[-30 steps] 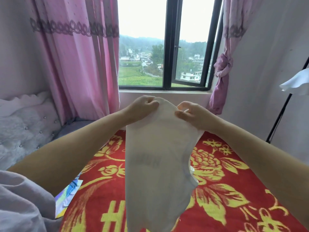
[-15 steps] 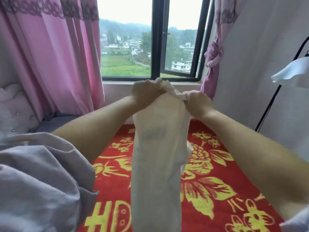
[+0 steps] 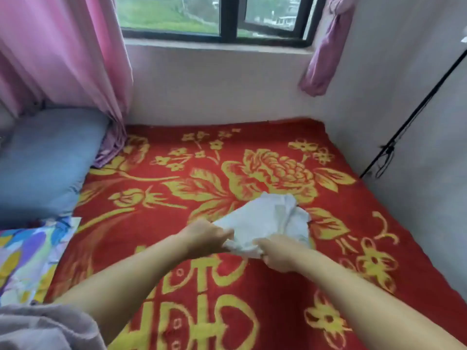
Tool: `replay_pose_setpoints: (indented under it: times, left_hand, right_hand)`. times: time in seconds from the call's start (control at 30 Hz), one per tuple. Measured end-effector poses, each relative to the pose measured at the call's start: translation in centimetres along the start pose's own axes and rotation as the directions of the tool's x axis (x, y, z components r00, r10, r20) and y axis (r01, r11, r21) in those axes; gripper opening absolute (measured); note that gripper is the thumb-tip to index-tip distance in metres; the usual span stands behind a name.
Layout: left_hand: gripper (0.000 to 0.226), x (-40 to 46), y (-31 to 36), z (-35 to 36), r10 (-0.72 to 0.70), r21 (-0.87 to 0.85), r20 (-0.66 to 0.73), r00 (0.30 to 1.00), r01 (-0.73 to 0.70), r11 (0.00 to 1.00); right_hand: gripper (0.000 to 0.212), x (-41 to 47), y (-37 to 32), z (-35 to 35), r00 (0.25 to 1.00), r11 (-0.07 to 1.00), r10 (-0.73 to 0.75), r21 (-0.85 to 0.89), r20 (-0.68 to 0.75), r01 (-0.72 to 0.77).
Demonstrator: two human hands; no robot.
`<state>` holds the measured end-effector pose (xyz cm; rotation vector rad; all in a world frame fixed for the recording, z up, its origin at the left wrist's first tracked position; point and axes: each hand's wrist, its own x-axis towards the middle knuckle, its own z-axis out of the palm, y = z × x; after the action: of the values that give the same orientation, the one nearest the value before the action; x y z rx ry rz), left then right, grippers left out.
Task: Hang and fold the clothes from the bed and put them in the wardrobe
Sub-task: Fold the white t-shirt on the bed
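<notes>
Below us the red bed [image 3: 252, 311] spreads wide, a blue pillow [image 3: 43, 160] at its left. We grip a crumpled white garment [image 3: 267, 218] over the bed, left hand [image 3: 204, 236] and right hand [image 3: 278, 253] both clenched on its near edge.

garment [image 3: 267, 218] on bed [image 3: 252, 152], pillow [image 3: 43, 160] left

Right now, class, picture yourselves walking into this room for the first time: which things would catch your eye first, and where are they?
The red blanket with big yellow flowers fills the bed and dominates the view. At its middle, the left hand and right hand both hold a crumpled white garment low over it. A pink curtain hangs at the upper left beside the window.
</notes>
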<state>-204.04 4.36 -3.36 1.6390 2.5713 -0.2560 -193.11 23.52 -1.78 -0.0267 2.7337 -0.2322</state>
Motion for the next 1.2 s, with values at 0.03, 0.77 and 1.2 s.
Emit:
replay_pose_setpoints:
  times: [0.03,0.77,1.2]
  left_hand:
    - [0.032,-0.7,1.2,5.2,0.022,-0.047,0.099,0.995,-0.017,0.999]
    - [0.029,-9.8,8.8,35.5,0.247,-0.259,0.752,0.611,-0.071,0.963]
    - [0.024,7.4,15.9,25.2,-0.334,-0.802,0.559,0.759,0.598,0.017]
  right_hand:
    - [0.038,0.7,-0.2,5.5,0.998,0.999,0.02,0.034,0.066,-0.022]
    - [0.07,4.6,-5.4,37.1,0.672,0.952,-0.238,0.305,0.702,0.019]
    - [0.047,6.1,15.8,26.9,0.91,0.663,0.134,0.648,0.391,-0.376]
